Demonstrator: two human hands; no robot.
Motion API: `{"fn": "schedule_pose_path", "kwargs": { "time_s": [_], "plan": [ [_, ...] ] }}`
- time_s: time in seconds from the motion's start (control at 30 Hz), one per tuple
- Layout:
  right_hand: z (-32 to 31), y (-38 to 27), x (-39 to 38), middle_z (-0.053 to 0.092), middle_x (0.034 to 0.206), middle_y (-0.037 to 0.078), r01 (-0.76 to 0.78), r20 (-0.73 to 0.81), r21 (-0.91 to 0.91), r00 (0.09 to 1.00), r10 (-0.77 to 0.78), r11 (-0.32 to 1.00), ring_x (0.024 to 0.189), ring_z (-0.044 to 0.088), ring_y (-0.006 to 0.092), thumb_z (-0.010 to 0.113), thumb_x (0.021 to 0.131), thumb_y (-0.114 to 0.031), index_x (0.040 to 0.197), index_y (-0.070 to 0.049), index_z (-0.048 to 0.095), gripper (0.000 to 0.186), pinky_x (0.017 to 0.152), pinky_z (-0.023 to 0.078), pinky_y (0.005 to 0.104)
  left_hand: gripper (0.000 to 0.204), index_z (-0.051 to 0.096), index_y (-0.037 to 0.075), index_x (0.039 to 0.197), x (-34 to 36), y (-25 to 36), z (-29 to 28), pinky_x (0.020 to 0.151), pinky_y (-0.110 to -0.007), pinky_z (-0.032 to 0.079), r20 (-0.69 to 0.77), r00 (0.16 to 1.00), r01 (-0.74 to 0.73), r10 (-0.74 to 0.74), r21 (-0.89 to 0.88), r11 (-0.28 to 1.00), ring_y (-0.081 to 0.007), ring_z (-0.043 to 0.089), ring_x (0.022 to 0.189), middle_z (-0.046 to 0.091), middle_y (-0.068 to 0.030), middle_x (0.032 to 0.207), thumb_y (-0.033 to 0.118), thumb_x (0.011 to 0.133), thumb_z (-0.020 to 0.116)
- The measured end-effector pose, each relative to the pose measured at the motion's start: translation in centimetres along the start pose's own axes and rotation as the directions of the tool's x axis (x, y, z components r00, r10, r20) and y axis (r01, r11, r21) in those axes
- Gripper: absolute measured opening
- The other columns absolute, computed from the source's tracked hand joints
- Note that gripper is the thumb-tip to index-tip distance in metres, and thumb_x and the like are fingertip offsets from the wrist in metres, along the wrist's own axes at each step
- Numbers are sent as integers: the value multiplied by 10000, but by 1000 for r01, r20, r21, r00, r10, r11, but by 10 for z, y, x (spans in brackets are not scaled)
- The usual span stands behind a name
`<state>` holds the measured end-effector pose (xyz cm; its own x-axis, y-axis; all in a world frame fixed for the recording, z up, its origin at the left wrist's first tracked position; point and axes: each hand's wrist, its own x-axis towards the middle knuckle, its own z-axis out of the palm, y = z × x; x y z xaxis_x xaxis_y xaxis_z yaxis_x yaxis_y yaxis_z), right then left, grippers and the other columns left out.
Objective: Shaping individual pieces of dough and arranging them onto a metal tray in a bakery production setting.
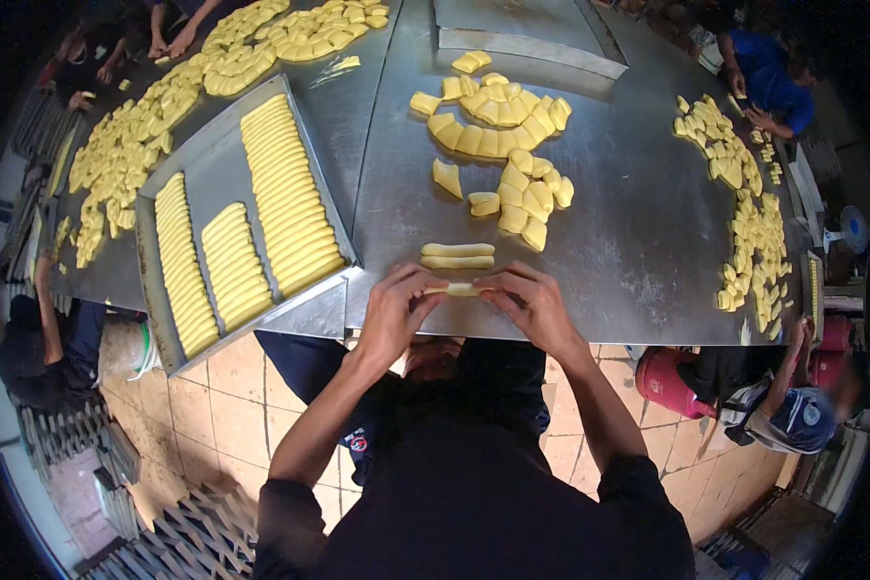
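Note:
At the near edge of the steel table, my left hand [406,304] and my right hand [532,300] pinch opposite ends of a pale yellow dough strip [462,289]. Just beyond them lie two rolled dough sticks [457,256], side by side. Farther up are loose clusters of cut dough pieces [483,135]. To my left, a metal tray [319,180] holds three rows of rolled sticks [285,193].
The steel table [628,242] bears more dough piles [126,164] on both sides and another metal tray [522,24] at the back. Co-workers [764,77] sit around it, including one at lower left [43,348] and one beside a red stool [662,382] at right.

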<state>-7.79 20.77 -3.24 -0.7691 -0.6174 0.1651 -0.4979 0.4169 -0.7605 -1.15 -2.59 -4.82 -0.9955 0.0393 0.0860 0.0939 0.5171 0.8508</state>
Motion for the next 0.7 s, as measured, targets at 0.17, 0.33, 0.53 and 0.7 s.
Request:
{"fn": "schedule_pose_path", "kwargs": {
  "time_s": [0.17,0.33,0.53,0.7],
  "plan": [
    [19,17,9,620,1130,137,81,-222,-179,968,-121,980,979,651,313,794,840,-58,1082,-49,750,246,836,551,393,259,713,21,1091,11,-14,10,680,-340,502,-148,983,-92,105,94,991,-235,612,766,622,-129,1101,-3,844,787],
    [10,-4,11,603,1152,166,-100,-228,-11,969,95,995,1039,632,376,806,821,-48,1213,-59,711,404,881,540,442,350,666,13,1202,12,2,8,733,-338,539,-256,965,-47,62,65,997,-255,656,878,578,-154,1176,-23,865,751],
    [-4,12,22,595,1160,163,-118,-43,-87,992,115,989,952,639,313,812,819,-38,1403,-30,594,624,865,542,383,454,613,-7,1296,39,-2,-15,858,-344,543,99,985,147,-139,-72,987,-258,646,1035,570,-156,1185,-18,861,741],
    [7,-2,11,626,1140,130,-306,-101,255,935,340,917,885,665,162,752,932,-78,1326,52,604,441,741,603,310,388,637,-26,1218,24,-14,7,861,-375,535,-213,977,-35,-9,-202,979,-266,642,928,578,-150,1107,56,863,769]
  ]
}}
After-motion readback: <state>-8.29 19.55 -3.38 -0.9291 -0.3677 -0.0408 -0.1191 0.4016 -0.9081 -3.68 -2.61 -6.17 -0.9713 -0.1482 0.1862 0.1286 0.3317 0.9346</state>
